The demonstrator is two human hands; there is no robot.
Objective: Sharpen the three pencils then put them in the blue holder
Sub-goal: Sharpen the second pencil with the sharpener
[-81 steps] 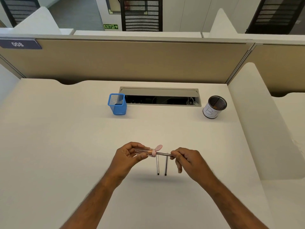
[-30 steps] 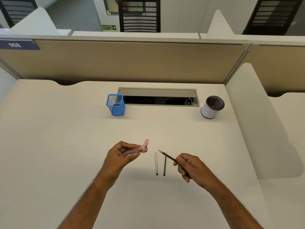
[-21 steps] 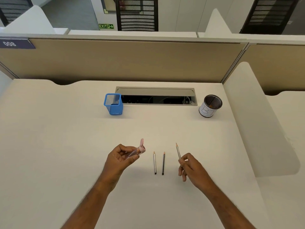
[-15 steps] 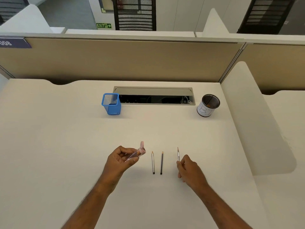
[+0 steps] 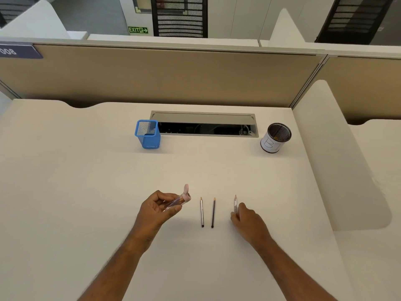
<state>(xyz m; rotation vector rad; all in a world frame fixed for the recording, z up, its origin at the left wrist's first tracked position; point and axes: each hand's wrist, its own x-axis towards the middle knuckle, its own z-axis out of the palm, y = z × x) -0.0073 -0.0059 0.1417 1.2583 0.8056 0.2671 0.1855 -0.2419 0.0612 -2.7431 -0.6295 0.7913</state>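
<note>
My left hand [image 5: 157,210] holds a clear tube-shaped sharpener [image 5: 178,200] with a pink cap, raised a little above the white desk. Two pencils [image 5: 202,211] [image 5: 213,212] lie side by side on the desk, tips pointing away from me. A third pencil [image 5: 235,202] lies to their right, parallel to them, and the fingers of my right hand [image 5: 247,218] rest on its near end. The blue mesh holder [image 5: 148,134] stands upright at the back, left of centre; nothing shows inside it.
A round black mesh cup [image 5: 276,138] with a white paper label stands at the back right. An open cable slot [image 5: 205,124] runs between the two holders. A beige partition closes the back, and a white divider [image 5: 338,161] borders the desk on the right.
My right hand drew the pencil out of the sharpener, swung it to the right and lowered it onto the desk beside the other two. My left hand kept the sharpener and drifted slightly left.
</note>
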